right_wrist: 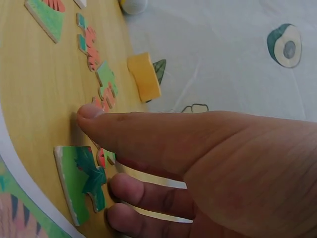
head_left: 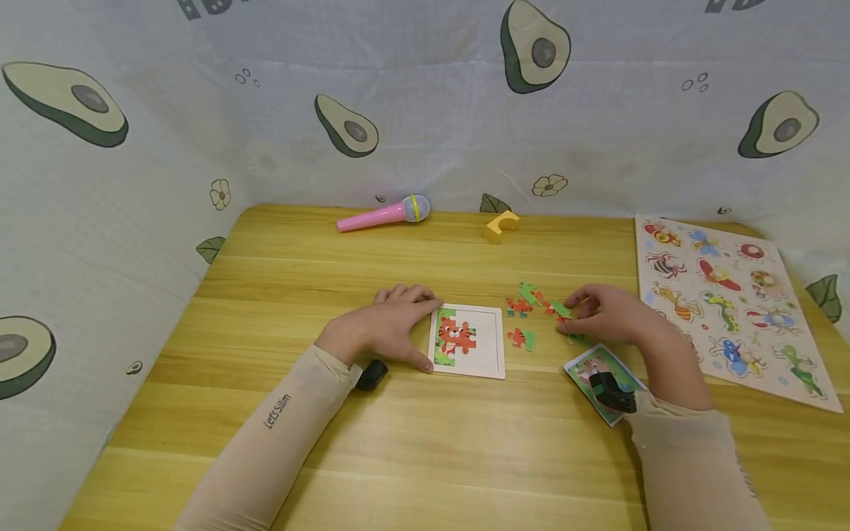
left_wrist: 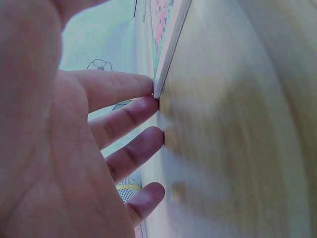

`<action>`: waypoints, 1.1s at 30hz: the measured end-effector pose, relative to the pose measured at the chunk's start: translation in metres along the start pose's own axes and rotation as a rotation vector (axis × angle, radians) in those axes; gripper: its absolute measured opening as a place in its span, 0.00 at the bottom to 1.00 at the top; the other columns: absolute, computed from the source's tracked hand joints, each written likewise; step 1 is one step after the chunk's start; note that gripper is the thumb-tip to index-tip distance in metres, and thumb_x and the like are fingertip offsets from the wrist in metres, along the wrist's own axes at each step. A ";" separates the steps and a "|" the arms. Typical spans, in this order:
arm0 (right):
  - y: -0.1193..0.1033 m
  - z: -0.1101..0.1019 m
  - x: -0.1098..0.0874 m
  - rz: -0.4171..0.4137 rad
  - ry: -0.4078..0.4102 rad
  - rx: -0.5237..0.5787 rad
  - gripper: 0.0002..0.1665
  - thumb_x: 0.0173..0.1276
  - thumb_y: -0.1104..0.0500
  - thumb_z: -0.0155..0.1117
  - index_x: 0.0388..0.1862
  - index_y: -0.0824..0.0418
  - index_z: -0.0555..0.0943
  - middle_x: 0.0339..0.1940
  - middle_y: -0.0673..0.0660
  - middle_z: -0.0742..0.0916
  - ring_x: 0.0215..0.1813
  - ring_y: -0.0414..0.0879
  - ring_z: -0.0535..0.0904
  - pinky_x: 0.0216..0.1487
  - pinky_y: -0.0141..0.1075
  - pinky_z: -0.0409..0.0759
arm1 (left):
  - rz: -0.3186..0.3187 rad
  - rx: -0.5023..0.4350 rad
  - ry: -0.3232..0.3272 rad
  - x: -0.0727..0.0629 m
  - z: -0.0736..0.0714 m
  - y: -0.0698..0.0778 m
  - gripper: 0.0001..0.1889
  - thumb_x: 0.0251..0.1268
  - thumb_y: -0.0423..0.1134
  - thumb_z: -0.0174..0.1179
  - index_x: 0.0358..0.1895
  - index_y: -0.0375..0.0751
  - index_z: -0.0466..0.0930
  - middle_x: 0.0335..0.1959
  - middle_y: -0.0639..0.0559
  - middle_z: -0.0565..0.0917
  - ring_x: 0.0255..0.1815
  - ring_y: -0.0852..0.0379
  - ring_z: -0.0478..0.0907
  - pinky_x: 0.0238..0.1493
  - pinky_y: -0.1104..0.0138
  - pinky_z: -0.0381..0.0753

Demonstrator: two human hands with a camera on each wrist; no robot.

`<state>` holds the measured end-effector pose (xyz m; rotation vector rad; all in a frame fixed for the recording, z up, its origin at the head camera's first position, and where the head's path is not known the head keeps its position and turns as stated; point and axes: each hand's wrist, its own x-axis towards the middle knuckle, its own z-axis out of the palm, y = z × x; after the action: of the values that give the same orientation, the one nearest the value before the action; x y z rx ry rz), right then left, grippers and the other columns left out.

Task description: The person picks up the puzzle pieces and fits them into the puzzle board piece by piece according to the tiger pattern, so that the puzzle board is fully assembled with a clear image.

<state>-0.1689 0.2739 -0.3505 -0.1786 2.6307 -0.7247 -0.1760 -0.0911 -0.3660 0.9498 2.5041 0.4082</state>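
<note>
A tiger puzzle board (head_left: 488,343) lies on the table, its left side filled with joined tiger pieces and its right side bare white. My left hand (head_left: 388,328) rests at its left edge, thumb by the near corner and index finger by the far one. In the left wrist view the fingertips (left_wrist: 146,87) touch the board's corner. My right hand (head_left: 611,313) reaches down over loose puzzle pieces (head_left: 521,338), its fingers loosely bent beside a green-and-red piece (head_left: 560,310). Below the thumb lies a green leaf piece (right_wrist: 74,173). The index fingertip is hidden in the right wrist view.
A picture card (head_left: 584,369) lies under the right wrist. At the right stands out a large insect board (head_left: 697,295), lying flat. Along the back are a pink toy microphone (head_left: 375,218) and a yellow arch block (head_left: 499,226), near the avocado-print cloth (head_left: 432,133).
</note>
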 end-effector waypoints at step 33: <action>0.000 0.001 0.003 -0.046 0.041 0.023 0.20 0.70 0.59 0.68 0.56 0.68 0.81 0.40 0.60 0.84 0.40 0.53 0.78 0.37 0.41 0.76 | -0.004 -0.002 0.004 0.000 0.000 -0.001 0.54 0.50 0.63 0.74 0.80 0.50 0.57 0.76 0.54 0.58 0.73 0.51 0.52 0.69 0.52 0.51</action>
<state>-0.1710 0.2727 -0.3526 -0.2201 2.6640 -0.7815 -0.1763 -0.0918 -0.3665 0.9445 2.5080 0.4114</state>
